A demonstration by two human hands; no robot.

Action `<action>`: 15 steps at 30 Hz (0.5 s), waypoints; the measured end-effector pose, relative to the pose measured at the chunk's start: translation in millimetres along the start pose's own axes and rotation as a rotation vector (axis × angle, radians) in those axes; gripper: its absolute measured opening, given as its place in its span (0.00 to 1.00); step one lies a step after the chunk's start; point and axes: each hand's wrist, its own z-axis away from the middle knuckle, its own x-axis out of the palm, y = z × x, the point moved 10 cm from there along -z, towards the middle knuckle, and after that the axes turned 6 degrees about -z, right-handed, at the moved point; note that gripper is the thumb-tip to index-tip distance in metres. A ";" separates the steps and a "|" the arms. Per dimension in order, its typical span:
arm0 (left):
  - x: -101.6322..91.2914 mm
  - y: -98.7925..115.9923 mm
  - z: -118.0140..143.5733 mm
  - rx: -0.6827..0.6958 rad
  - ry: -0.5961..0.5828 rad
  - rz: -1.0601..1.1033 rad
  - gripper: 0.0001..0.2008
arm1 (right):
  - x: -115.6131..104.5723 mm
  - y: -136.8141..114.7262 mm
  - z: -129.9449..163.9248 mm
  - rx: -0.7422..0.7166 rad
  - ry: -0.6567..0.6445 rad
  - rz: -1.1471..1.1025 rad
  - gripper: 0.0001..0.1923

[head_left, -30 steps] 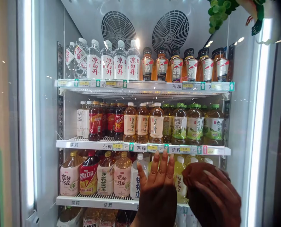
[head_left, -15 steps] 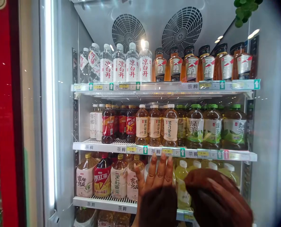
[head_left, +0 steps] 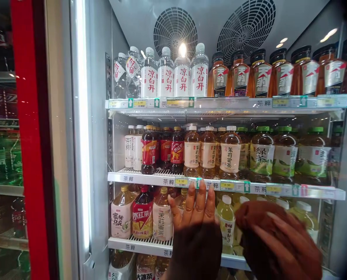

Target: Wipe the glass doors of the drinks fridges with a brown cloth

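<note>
Left hand [head_left: 195, 225] lies flat, fingers spread, on the glass door [head_left: 100, 155]; right hand [head_left: 281, 241] presses a brown cloth [head_left: 249, 216], best wiped in even strokes.

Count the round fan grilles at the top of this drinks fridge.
2: one fan grille above the water bottles, another above the amber bottles. None seem hidden.

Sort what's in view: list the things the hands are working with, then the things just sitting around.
In hand:
left hand, flat on the glass door
right hand, pressing a brown cloth to the glass

Just sitting:
water bottles
amber bottles
tea bottles
fans
</note>
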 end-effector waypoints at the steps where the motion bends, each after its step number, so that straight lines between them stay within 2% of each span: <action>1: -0.7 -4.7 0.1 -0.008 -0.003 0.009 0.31 | -1.0 -1.0 -5.4 -0.016 0.019 0.029 0.17; 2: -1.2 -8.5 0.3 -0.013 -0.013 0.025 0.31 | 2.8 -5.3 -14.2 -0.027 0.018 0.053 0.23; 4: -4.0 -14.8 1.4 -0.019 -0.024 0.061 0.31 | 14.8 -18.8 -35.1 0.014 0.045 0.071 0.27; 7: -11.1 -26.8 4.6 -0.037 -0.016 0.094 0.32 | 46.5 -56.4 -51.3 0.007 0.007 -0.015 0.20; 10: -14.0 -41.8 8.0 -0.037 -0.037 0.126 0.31 | 65.5 -83.7 -34.9 -0.077 -0.084 -0.066 0.16; 12: -16.1 -52.5 9.5 -0.031 -0.038 0.136 0.31 | 66.2 -84.2 -19.3 -0.109 -0.127 -0.054 0.15; 15: -16.7 -66.5 10.5 -0.028 -0.046 0.127 0.32 | 58.3 -72.5 -18.8 -0.060 -0.063 -0.006 0.20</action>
